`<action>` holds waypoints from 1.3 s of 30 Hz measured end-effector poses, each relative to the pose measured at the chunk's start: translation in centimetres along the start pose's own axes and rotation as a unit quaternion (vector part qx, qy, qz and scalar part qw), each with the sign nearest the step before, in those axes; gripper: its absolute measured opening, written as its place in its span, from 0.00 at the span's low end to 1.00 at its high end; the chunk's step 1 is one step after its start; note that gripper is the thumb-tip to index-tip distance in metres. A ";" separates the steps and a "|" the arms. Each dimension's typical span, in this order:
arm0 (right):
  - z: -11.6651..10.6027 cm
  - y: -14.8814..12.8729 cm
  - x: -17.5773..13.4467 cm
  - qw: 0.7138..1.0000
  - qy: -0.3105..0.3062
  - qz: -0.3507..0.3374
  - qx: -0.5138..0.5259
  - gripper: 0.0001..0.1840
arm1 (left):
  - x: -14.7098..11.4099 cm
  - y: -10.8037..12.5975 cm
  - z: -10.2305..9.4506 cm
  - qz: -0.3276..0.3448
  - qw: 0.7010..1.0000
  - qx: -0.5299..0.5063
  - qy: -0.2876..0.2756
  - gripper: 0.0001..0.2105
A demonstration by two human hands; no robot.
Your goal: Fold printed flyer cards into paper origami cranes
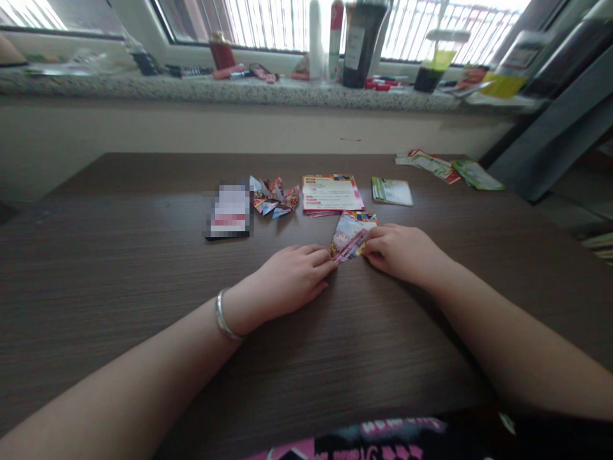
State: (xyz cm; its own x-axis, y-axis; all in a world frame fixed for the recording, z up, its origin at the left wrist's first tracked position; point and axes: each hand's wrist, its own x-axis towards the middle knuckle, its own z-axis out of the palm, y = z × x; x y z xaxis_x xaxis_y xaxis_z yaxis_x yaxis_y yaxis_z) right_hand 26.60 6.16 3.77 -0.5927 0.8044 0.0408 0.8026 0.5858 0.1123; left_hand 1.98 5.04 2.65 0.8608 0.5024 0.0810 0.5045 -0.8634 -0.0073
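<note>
A colourful printed sheet of paper (352,234) lies on the table between my hands, with one lower edge folded over in a slanting strip. My left hand (301,275) rests at its lower left corner, fingers stretched out and lying flat, the fingertips on the paper. At the right edge, my right hand (400,252) pinches the folded side between thumb and fingers. Just behind the sheet is a stack of printed cards (332,191) with pink and orange borders. Folded paper pieces (275,197) with pointed tips stand left of that stack.
A phone-like object (230,211), blurred out, lies on the table (119,268) at left. Small green-and-white cards (393,191) are at right, more leaflets (435,166) further back. Bottles, including a dark one (359,45), crowd the stone windowsill (287,93).
</note>
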 end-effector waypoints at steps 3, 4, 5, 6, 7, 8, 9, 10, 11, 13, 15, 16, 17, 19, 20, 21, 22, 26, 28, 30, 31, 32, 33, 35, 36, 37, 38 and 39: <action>-0.1 1.0 -0.1 0.999 -0.019 0.025 0.011 0.12 | 0.0 0.0 0.0 -0.001 1.000 -0.011 -0.002 0.18; -0.1 1.3 -0.2 0.999 -0.023 0.029 0.014 0.12 | 0.0 -0.1 0.0 -0.001 1.000 -0.016 -0.004 0.18; -0.2 1.5 -0.2 0.999 -0.027 0.035 0.016 0.11 | -0.1 -0.1 -0.1 -0.002 1.000 -0.022 -0.007 0.17; -0.2 1.7 -0.3 0.999 -0.030 0.043 0.015 0.11 | -0.1 -0.1 -0.1 -0.002 1.000 -0.029 -0.012 0.17; -0.2 1.9 -0.4 0.998 -0.034 0.051 0.014 0.11 | -0.1 -0.2 -0.2 -0.002 0.999 -0.036 -0.016 0.15; -0.2 2.1 -0.5 0.998 -0.037 0.059 0.012 0.10 | -0.2 -0.3 -0.2 -0.003 0.999 -0.044 -0.019 0.14; -0.2 2.3 -0.5 0.997 -0.039 0.066 0.012 0.10 | -0.2 -0.4 -0.2 -0.002 0.998 -0.052 -0.021 0.13; -0.2 2.4 -0.6 0.997 -0.040 0.071 0.012 0.09 | -0.2 -0.5 -0.3 -0.002 0.998 -0.058 -0.022 0.12; -0.2 2.5 -0.7 0.996 -0.041 0.077 0.012 0.09 | -0.2 -0.5 -0.3 -0.002 0.998 -0.062 -0.023 0.12; -0.2 2.6 -0.7 0.995 -0.045 0.088 0.009 0.09 | -0.3 -0.6 -0.4 -0.003 0.997 -0.068 -0.023 0.11; -0.2 2.6 -0.7 0.994 -0.055 0.098 0.000 0.09 | -0.3 -0.7 -0.4 -0.005 0.997 -0.070 -0.024 0.11; -0.3 2.5 -0.7 0.993 -0.060 0.104 -0.004 0.09 | -0.3 -0.6 -0.5 -0.006 0.997 -0.070 -0.025 0.11; -0.4 2.5 -0.7 0.992 -0.066 0.108 -0.008 0.09 | -0.3 -0.6 -0.5 -0.007 0.997 -0.071 -0.025 0.11; -0.7 2.3 -0.6 0.990 -0.080 0.115 -0.014 0.11 | -0.3 -0.6 -0.6 -0.009 0.997 -0.073 -0.024 0.11; -0.8 2.3 -0.6 0.989 -0.086 0.118 -0.017 0.12 | -0.3 -0.6 -0.6 -0.009 0.997 -0.074 -0.026 0.11; -0.9 2.2 -0.6 0.988 -0.093 0.120 -0.021 0.13 | -0.3 -0.6 -0.6 -0.010 0.997 -0.076 -0.028 0.11; -1.0 2.2 -0.6 0.987 -0.100 0.124 -0.025 0.13 | -0.3 -0.7 -0.6 -0.011 0.996 -0.078 -0.032 0.11; -1.0 2.3 -0.5 0.982 -0.114 0.144 -0.038 0.14 | -0.3 -1.0 -0.7 -0.010 0.995 -0.089 -0.048 0.11; -0.9 2.3 -0.5 0.982 -0.114 0.145 -0.039 0.15 | -0.4 -1.1 -0.7 -0.008 0.994 -0.098 -0.052 0.11; -0.8 2.3 -0.5 0.983 -0.111 0.143 -0.039 0.15 | -0.4 -1.2 -0.7 -0.009 0.993 -0.108 -0.053 0.11; -0.8 2.2 -0.5 0.983 -0.110 0.142 -0.040 0.15 | -0.4 -1.3 -0.7 -0.010 0.992 -0.114 -0.051 0.11; -0.8 2.1 -0.5 0.983 -0.108 0.141 -0.040 0.15 | -0.4 -1.3 -0.7 -0.010 0.991 -0.122 -0.050 0.11; -0.8 2.1 -0.6 0.984 -0.105 0.140 -0.040 0.15 | -0.4 -1.4 -0.7 -0.010 0.990 -0.130 -0.049 0.11; -0.7 2.0 -0.6 0.984 -0.101 0.139 -0.040 0.14 | -0.5 -1.6 -0.6 -0.008 0.987 -0.150 -0.047 0.10; -0.7 2.0 -0.6 0.985 -0.100 0.138 -0.040 0.14 | -0.5 -1.7 -0.5 -0.006 0.986 -0.161 -0.046 0.09; -0.6 2.0 -0.6 0.985 -0.098 0.136 -0.041 0.14 | -0.5 -1.8 -0.5 -0.003 0.984 -0.172 -0.044 0.08; -0.4 2.1 -0.6 0.986 -0.095 0.133 -0.042 0.14 | -0.5 -1.9 -0.4 -0.001 0.982 -0.182 -0.041 0.08; -0.3 2.1 -0.6 0.987 -0.090 0.129 -0.043 0.14 | -0.5 -2.0 -0.4 0.001 0.981 -0.191 -0.037 0.08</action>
State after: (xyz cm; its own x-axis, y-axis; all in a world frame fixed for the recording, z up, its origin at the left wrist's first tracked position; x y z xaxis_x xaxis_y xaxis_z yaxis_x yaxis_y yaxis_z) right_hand 28.62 6.91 4.25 -0.3423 0.9345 -0.0978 0.9117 0.3555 0.2060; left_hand 0.52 6.47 3.03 0.8717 0.4899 0.0091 0.4528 -0.8125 0.3671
